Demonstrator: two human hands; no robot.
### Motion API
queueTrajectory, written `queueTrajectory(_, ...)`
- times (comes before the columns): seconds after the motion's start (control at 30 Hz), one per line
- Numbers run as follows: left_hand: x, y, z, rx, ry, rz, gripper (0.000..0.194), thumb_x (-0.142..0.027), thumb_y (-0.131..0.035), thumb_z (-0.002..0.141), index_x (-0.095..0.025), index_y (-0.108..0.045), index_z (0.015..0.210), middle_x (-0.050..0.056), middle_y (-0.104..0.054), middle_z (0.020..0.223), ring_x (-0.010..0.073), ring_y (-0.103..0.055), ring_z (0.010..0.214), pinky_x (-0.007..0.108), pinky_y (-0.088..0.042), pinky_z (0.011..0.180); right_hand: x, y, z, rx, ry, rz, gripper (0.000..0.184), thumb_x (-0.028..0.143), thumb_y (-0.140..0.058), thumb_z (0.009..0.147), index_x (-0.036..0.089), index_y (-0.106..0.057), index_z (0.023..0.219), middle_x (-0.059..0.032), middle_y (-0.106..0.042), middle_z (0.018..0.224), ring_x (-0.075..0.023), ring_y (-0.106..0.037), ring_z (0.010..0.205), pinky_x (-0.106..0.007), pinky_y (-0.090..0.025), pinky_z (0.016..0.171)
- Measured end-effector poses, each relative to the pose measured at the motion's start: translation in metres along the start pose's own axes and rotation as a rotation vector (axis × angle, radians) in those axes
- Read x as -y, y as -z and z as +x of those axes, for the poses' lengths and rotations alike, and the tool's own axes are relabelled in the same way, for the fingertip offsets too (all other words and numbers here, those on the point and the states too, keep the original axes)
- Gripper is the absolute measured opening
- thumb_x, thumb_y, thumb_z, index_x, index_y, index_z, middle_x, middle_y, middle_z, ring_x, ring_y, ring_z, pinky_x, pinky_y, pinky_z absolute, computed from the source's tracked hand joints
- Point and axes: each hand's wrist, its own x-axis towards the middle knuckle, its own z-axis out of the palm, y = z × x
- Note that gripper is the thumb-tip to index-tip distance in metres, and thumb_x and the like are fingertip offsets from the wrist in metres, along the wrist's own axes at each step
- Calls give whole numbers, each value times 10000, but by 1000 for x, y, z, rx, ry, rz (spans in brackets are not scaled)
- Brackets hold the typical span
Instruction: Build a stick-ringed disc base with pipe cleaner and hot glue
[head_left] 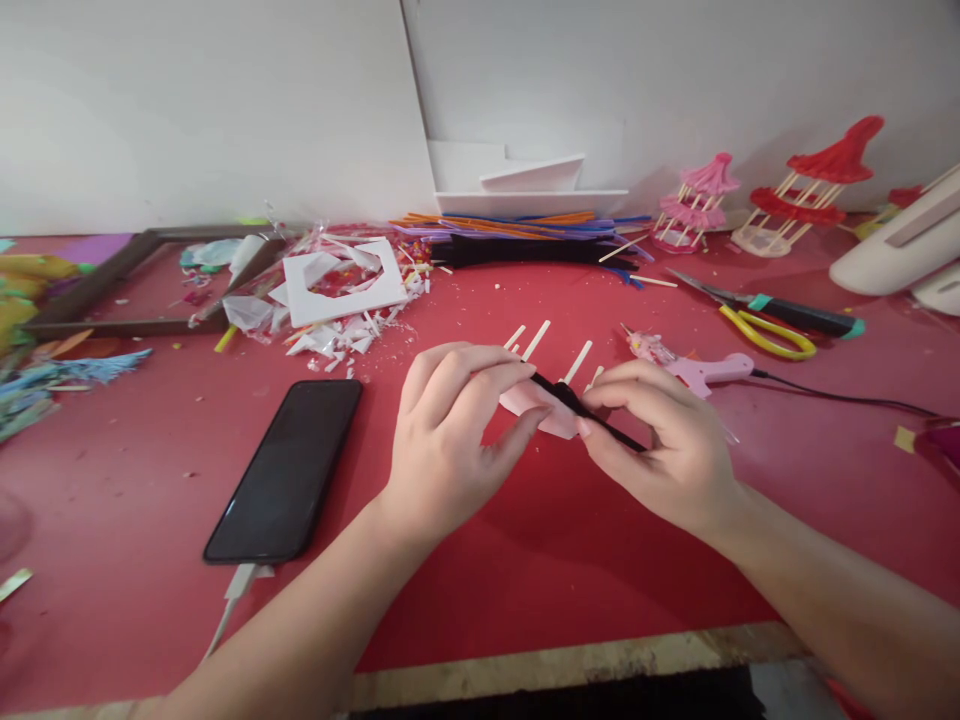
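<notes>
Between my hands runs a black pipe cleaner (pixel 622 435), slanting down to the right, with a small loop or bulge near its middle. My left hand (pixel 457 430) has its curled fingertips on the upper left end, thumb just below. At the lower right, the thumb and fingers of my right hand (pixel 656 435) pinch the same strip. Directly behind it is a pale pink foam base (pixel 559 420), partly covered by the strip and my fingers. Several short wooden sticks (pixel 577 362) rise from around that base; their lower ends are hidden.
A phone (pixel 285 475) with a cable lies left. Cut white foam (pixel 345 305) and scraps lie behind. Pipe cleaners (pixel 517 250) are heaped at the wall. On the right are a pink glue gun (pixel 709 372), yellow-handled scissors (pixel 765 335), and pink (pixel 701 205) and red (pixel 814 190) tiered models.
</notes>
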Motion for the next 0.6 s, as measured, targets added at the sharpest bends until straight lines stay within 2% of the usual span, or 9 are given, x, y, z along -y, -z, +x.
queueTrajectory(0.17, 0, -3, -3, -4, -18, 52, 340, -335, -759, 807, -214, -628, 1096, 91, -703, 1078, 251, -626, 1024, 409, -470, 940, 1, 3, 1, -14, 113, -65, 134, 91, -611, 872, 198, -629, 950, -30, -667, 819, -146, -637, 734, -294, -527, 660)
queueTrajectory(0.33, -1, -6, -7, 4, -95, 125, 509, -399, -776, 787, -140, -603, 1190, 147, -685, 1150, 278, -603, 1084, 436, -453, 993, 0, 6, 3, -8, 185, -122, 169, 64, -613, 856, 187, -638, 969, -50, -681, 840, -152, -634, 737, -298, -536, 671)
queueTrajectory(0.5, -4, -7, -8, 29, -99, 122, 472, -396, -770, 797, -158, -615, 1174, 133, -698, 1145, 277, -600, 1082, 447, -446, 1007, 0, 7, 3, -7, 185, -141, 117, 79, -628, 854, 164, -637, 933, -63, -681, 813, -159, -631, 733, -304, -535, 671)
queueTrajectory(0.6, -5, -7, -8, 23, -78, 134, 467, -425, -770, 790, -175, -623, 1156, 130, -698, 1143, 287, -586, 1087, 466, -444, 1006, 1, 6, 3, -8, 194, -162, 158, 87, -630, 855, 177, -635, 984, -59, -694, 824, -165, -644, 733, -312, -546, 679)
